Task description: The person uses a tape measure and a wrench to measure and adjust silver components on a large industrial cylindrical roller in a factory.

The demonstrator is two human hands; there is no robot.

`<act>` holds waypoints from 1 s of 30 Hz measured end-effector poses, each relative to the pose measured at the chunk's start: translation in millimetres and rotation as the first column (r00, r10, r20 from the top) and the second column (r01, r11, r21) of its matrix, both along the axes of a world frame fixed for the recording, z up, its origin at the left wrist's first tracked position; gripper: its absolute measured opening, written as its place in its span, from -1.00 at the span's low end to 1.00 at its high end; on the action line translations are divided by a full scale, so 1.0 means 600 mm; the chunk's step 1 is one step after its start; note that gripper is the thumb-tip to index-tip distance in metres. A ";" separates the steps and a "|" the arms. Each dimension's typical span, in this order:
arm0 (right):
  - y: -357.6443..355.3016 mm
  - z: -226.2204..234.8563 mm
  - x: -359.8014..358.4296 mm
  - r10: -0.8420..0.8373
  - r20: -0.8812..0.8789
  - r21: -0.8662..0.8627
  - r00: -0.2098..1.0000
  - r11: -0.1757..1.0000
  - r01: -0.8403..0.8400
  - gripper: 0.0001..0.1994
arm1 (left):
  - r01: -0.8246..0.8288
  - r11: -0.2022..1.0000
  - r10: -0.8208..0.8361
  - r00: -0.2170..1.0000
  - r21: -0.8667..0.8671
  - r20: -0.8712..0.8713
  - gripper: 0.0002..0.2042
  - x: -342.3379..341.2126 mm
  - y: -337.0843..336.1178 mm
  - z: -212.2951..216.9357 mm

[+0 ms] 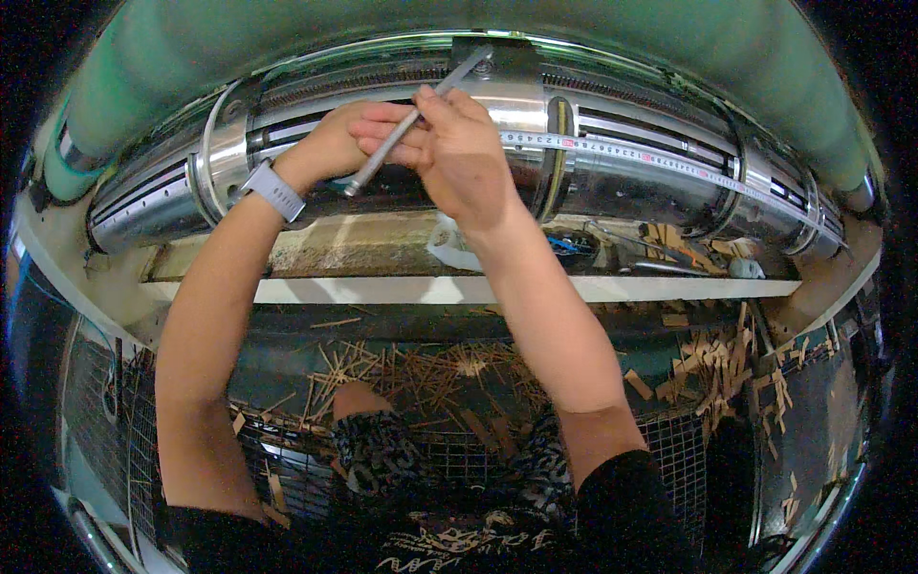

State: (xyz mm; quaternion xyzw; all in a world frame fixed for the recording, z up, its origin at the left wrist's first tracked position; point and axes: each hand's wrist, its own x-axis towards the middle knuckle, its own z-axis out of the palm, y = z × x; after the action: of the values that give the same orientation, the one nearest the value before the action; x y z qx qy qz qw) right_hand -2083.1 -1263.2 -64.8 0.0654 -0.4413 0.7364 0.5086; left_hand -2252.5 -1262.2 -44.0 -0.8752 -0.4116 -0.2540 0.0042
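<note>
A slim grey metal bar-shaped hand tool [387, 151] slants across my hands, its upper end over a round bolt recess [483, 67] in a dark block on the machine's metal cylinder [622, 182]. My right hand [464, 163] is closed around the tool, thumb near its middle. The tool's lower end sticks out free to the left. Close against the right hand is my left hand [330, 139], wrist bent, with a grey-banded watch [274, 191]. Its fingers overlap those of the right hand, so whether it grips anything is unclear.
Green rollers [430, 17] run above and behind the cylinder, which carries a measuring tape [660, 158] and metal collars. Below, a ledge with a pale rail [363, 290] holds a white plastic bag [451, 244] and loose tools. Cardboard scraps [708, 368] litter the grating and floor.
</note>
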 end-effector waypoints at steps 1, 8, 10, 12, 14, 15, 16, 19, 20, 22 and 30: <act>-0.005 0.006 -0.006 0.006 -0.024 -0.006 1.000 1.000 -0.006 -0.82 | -0.053 0.994 0.060 0.995 -0.092 0.075 -0.79 -0.009 -0.003 -0.001; -0.004 -0.009 -0.016 -0.066 -0.009 -0.050 0.998 0.997 0.066 -0.81 | -0.069 0.996 0.071 0.997 -0.064 0.034 -0.79 0.015 -0.012 0.005; 0.000 -0.010 -0.016 -0.070 -0.027 -0.012 0.997 0.997 0.070 -0.81 | -0.164 0.975 0.165 0.986 -0.149 -0.007 -0.81 0.026 -0.021 0.020; 0.007 -0.017 -0.013 -0.075 -0.028 0.027 0.997 0.997 0.075 -0.81 | -0.261 0.922 0.271 0.963 -0.287 -0.003 -0.83 0.034 -0.024 0.028; 0.012 -0.024 -0.006 -0.072 -0.011 0.071 0.997 0.995 0.073 -0.82 | -0.343 0.811 0.404 0.914 -0.473 0.031 -0.86 0.040 -0.026 0.030; 0.012 -0.026 -0.002 -0.089 -0.004 0.056 0.996 0.995 0.089 -0.82 | -0.297 0.812 0.376 0.925 -0.502 0.060 -0.87 0.046 -0.029 0.035; 0.011 -0.027 0.003 -0.105 0.004 0.041 0.994 0.994 0.105 -0.82 | -0.250 0.812 0.347 0.934 -0.528 0.091 -0.88 0.054 -0.033 0.042; -0.005 -0.022 0.020 -0.063 0.002 -0.017 0.998 0.998 0.063 -0.82 | -0.235 0.896 0.290 0.952 -0.377 0.096 -0.79 0.054 -0.031 0.031; -0.011 -0.020 0.026 -0.036 -0.001 -0.036 0.999 0.999 0.036 -0.82 | -0.246 0.894 0.299 0.950 -0.374 0.092 -0.78 0.049 -0.028 0.029; -0.023 -0.018 0.051 0.025 0.024 -0.084 0.999 0.996 -0.023 -0.83 | -0.240 0.949 0.243 0.970 -0.202 -0.011 -0.75 0.023 -0.009 0.019; -0.009 -0.014 0.113 0.032 0.190 -0.073 0.981 0.997 -0.018 -0.82 | -0.269 0.949 0.264 0.963 -0.168 -0.049 -0.79 0.033 -0.009 0.021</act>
State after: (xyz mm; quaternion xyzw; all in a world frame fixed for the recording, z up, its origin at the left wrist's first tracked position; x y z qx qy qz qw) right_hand -2015.3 -1268.8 -73.1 -0.0184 -0.4607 0.7609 0.4565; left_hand -2232.9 -1267.4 -31.5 -0.8120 -0.5463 -0.2029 -0.0323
